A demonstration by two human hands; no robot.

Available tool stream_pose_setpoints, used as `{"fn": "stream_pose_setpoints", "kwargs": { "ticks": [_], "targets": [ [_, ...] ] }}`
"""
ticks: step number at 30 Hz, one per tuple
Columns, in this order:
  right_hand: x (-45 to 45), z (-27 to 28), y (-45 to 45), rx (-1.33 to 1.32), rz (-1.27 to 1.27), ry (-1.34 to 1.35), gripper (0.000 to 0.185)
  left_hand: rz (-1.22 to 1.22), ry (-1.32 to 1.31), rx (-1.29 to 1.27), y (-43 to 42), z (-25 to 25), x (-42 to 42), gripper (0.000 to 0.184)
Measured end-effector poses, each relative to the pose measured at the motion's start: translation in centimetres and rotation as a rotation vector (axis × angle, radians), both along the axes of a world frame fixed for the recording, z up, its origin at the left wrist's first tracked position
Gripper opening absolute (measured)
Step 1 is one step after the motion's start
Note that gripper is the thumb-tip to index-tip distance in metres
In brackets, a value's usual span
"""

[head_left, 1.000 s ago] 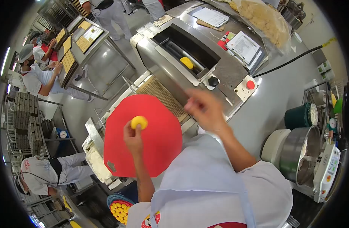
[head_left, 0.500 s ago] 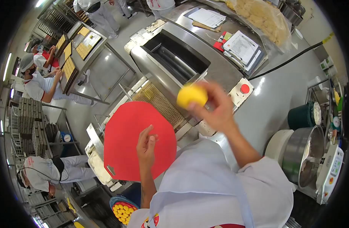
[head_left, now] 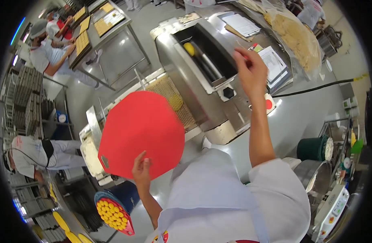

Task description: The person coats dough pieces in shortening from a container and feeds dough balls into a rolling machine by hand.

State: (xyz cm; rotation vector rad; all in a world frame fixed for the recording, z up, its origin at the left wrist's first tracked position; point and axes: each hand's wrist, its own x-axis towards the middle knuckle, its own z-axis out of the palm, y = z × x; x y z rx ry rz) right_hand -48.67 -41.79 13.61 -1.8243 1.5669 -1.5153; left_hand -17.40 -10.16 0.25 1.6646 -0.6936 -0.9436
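My right hand (head_left: 252, 75) is raised over the right end of the machine's dark hopper (head_left: 208, 42), fingers loosely curled and nothing held. A yellow dough ball (head_left: 189, 49) lies in the hopper beside a metal roller (head_left: 212, 67). My left hand (head_left: 142, 172) is at the lower edge of a red sheet (head_left: 143, 129), its fingers apart in front of it; whether they touch it I cannot tell. The sheet covers part of the machine's mesh belt (head_left: 163, 87), where a round yellow piece (head_left: 175, 102) lies.
A blue bin (head_left: 127, 194) at lower left has several yellow balls (head_left: 112, 214) on top. Clipboards (head_left: 271, 62) and bagged dough (head_left: 291, 32) lie on the counter behind. A steel mixing bowl (head_left: 317, 174) stands at right. Co-workers (head_left: 50, 50) work at a table with trays.
The yellow ball has left my right hand and now lies in the hopper. That hand has moved up and right. My left hand is lower, and the view has shifted.
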Motion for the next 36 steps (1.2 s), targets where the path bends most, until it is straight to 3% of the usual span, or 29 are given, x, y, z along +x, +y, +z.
{"fn": "stream_pose_setpoints", "kwargs": {
  "ticks": [2,6,8,12,15,20,21,25,28,30,32,34,36],
  "targets": [
    [1.0,-0.3,6.0,0.029,0.073,-0.214,0.016,0.085,0.0,0.038,2.5,-0.7,3.2,0.034],
    [6.1,-4.3,16.6,0.162,0.45,-0.081,0.011,0.116,-0.051,0.019,5.6,0.5,8.2,0.035],
    [10.3,-7.2,21.2,0.37,0.584,-0.036,0.012,0.1,-0.077,-0.029,6.5,1.5,10.1,0.034],
    [20.7,-12.3,30.2,0.572,0.769,-0.061,0.014,-0.001,-0.026,-0.135,11.8,-1.1,14.9,0.033],
    [27.3,-12.2,34.8,0.796,0.796,-0.043,0.017,-0.032,0.188,-0.018,16.8,-2.1,19.5,0.031],
    [34.1,-10.6,36.9,0.927,0.922,0.001,0.016,0.297,0.29,0.009,23.3,-3.9,30.4,0.024],
    [36.1,-10.2,37.3,0.902,0.917,0.005,0.016,0.39,0.3,0.009,24.7,-5.2,33.5,0.023],
    [45.5,-11.3,38.2,0.944,1.144,0.048,0.016,0.814,-0.21,0.059,28.0,-14.5,47.5,0.024],
    [56.4,-13.1,42.3,1.004,1.463,0.179,0.028,0.884,-0.369,0.272,29.0,-21.2,56.4,0.033],
    [64.2,-14.8,46.0,1.082,1.601,0.124,0.043,0.711,-0.297,0.404,28.9,-27.2,61.7,0.04],
    [72.5,-17.8,50.0,1.388,1.474,-0.148,0.049,0.538,-0.282,0.566,28.6,-33.8,65.3,0.047],
    [80.1,-26.0,53.7,1.423,1.266,-0.292,0.049,0.377,-0.326,0.738,27.3,-39.7,67.9,0.054],
    [87.8,-31.1,54.7,1.346,1.015,-0.32,0.057,0.399,-0.274,0.714,26.2,-41.7,67.3,0.06]
  ]
}}
